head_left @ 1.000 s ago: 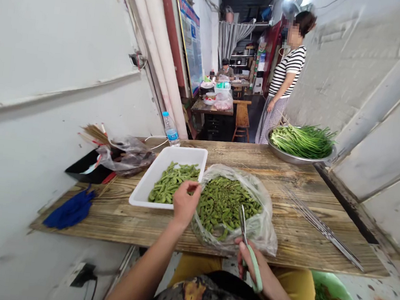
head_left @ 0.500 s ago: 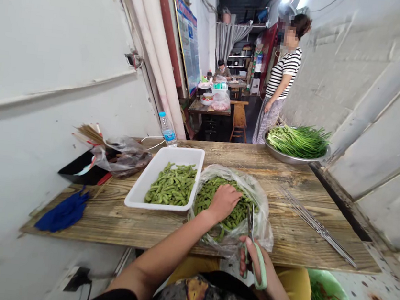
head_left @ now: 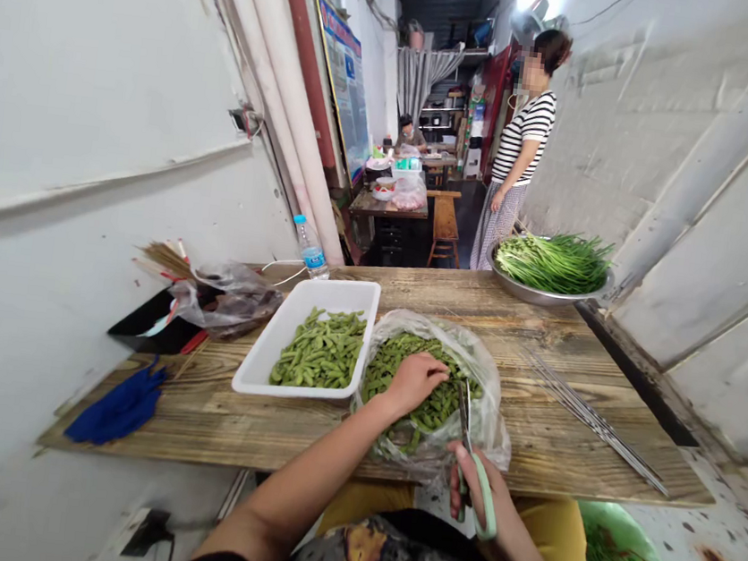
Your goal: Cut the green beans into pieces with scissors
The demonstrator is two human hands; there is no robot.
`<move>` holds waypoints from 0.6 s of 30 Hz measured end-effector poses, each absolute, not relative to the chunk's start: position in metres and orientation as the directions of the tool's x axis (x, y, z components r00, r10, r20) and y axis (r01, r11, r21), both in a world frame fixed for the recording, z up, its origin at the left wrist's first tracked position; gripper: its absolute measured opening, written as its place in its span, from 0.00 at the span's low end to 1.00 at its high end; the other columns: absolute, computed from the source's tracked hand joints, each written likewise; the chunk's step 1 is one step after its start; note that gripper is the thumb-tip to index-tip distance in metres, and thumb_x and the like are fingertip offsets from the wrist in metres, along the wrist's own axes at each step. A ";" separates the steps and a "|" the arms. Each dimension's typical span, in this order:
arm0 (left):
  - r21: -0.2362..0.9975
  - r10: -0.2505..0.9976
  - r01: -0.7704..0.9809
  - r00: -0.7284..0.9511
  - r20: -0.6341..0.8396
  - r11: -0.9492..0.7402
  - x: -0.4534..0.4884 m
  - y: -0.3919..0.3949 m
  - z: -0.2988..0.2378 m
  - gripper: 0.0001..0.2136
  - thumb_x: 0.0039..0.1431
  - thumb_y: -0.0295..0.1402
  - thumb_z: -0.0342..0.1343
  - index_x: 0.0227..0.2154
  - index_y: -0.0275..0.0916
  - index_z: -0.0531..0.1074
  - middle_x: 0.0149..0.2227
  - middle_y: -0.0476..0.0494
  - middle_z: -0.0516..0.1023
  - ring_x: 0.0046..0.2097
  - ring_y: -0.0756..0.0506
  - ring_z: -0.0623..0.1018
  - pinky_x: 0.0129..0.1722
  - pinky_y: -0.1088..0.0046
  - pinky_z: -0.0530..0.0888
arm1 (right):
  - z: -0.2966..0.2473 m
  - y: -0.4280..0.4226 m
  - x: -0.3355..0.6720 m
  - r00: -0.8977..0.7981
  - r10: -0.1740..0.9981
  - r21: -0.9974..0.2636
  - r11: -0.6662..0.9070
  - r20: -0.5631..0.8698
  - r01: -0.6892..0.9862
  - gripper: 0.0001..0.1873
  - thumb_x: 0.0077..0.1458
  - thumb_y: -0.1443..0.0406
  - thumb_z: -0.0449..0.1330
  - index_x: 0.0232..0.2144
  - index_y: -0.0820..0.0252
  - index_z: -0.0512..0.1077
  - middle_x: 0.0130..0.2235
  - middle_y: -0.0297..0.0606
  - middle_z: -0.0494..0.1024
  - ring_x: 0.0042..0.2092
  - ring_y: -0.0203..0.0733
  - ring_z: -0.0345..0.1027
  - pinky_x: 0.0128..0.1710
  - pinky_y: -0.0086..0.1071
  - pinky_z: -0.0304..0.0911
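Note:
My left hand (head_left: 417, 383) is over a clear plastic bag (head_left: 483, 423) of green edamame pods (head_left: 399, 355). Its thumb and fingers are pinched together, seemingly on a single pod whose end points at the scissor blades. In my right hand (head_left: 482, 482) are scissors (head_left: 489, 505) with pale green handles. Their blades point up and away at the bag's right side, close to my left fingertips, and look nearly closed. Left of the bag, touching or almost touching it, stands a white plastic tray (head_left: 249, 365) with more edamame pods (head_left: 322, 347) in it.
Metal skewers (head_left: 601, 423) lie at the right of the wooden table (head_left: 543, 336). A steel basin (head_left: 548, 294) of green stalks, a water bottle (head_left: 313, 251), a black box (head_left: 153, 318) and a blue glove (head_left: 120, 405) surround the work. A person (head_left: 520, 149) stands beyond.
My left fingers, earlier spread down on the pods, have lifted slightly and pinched together. The scissor blades, apart before, have come closer together. The view has shifted a little.

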State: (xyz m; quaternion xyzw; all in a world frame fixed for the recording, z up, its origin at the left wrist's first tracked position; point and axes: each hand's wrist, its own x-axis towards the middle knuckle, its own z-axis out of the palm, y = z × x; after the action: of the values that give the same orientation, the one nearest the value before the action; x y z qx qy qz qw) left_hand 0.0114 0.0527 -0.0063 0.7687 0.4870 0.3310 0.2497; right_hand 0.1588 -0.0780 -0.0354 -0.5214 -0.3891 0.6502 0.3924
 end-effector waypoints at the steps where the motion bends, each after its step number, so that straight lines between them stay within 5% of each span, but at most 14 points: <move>1: 0.739 0.925 0.559 0.278 0.260 -0.376 0.008 0.048 -0.006 0.07 0.53 0.32 0.55 0.31 0.38 0.78 0.31 0.42 0.77 0.33 0.46 0.73 0.37 0.72 0.68 | -0.036 -0.078 0.159 -0.153 0.920 -0.924 -0.375 -0.360 -0.081 0.23 0.48 0.44 0.54 0.33 0.57 0.62 0.21 0.26 0.62 0.17 0.32 0.57 0.16 0.28 0.58; 9: 0.895 0.933 0.403 0.358 0.035 -0.189 -0.006 0.024 -0.004 0.10 0.51 0.37 0.55 0.28 0.38 0.78 0.27 0.46 0.79 0.29 0.48 0.74 0.31 0.76 0.66 | -0.044 -0.075 0.157 -0.193 0.936 -0.955 -0.292 -0.295 0.046 0.23 0.51 0.46 0.52 0.38 0.58 0.63 0.19 0.24 0.59 0.16 0.31 0.55 0.15 0.25 0.55; 18: 0.929 0.914 0.358 0.400 -0.062 -0.093 -0.006 0.016 0.002 0.11 0.48 0.38 0.57 0.27 0.35 0.78 0.20 0.50 0.75 0.24 0.52 0.68 0.26 0.78 0.62 | -0.033 -0.079 0.159 -0.198 0.947 -0.963 -0.226 -0.252 0.145 0.21 0.51 0.48 0.55 0.35 0.58 0.65 0.18 0.23 0.58 0.16 0.29 0.52 0.14 0.23 0.53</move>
State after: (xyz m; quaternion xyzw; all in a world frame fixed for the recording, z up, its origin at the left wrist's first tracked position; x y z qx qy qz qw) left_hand -0.0056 0.0155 0.0019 0.6815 0.4666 0.2868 0.4853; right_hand 0.1590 -0.0787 -0.0329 -0.5292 -0.5158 0.5771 0.3477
